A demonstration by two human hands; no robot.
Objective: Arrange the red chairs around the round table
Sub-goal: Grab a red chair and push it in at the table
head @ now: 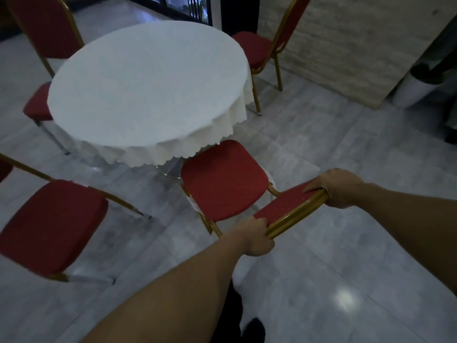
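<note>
Both hands are closed on the top rail of the chair (pixel 223 180) w/ the backrest seen edge-on: your left hand (pixel 256 237) wraps the near-left corner, your right hand (pixel 338 188) the far-right corner, fingers over the red pad, palms on the gold frame. Grip looks firm on both sides.

The seat's front edge sits just under the overhang of the cloth (pixel 173 149), so this chair is about home at the tabletop (pixel 146 85), though it's angled a bit vs. the rim. Three more chairs ring it: back-left chair (pixel 40 28), back-right chair (pixel 252 49), and a near-left chair (pixel 53 225) standing apart from the table and turned off-line.

Risks, as I judge them:
- Push further & the seat or front legs could snag the cloth and drag it off; the hem hangs low here.
- Legs may hit the table base (pixel 170 169), partly hidden, can't tell clearance.
- Glossy floor (pixel 346 268): the chair may skid or scrape if you shove unevenly.
- Uneven push from one hand = chair ends up skewed.
</note>
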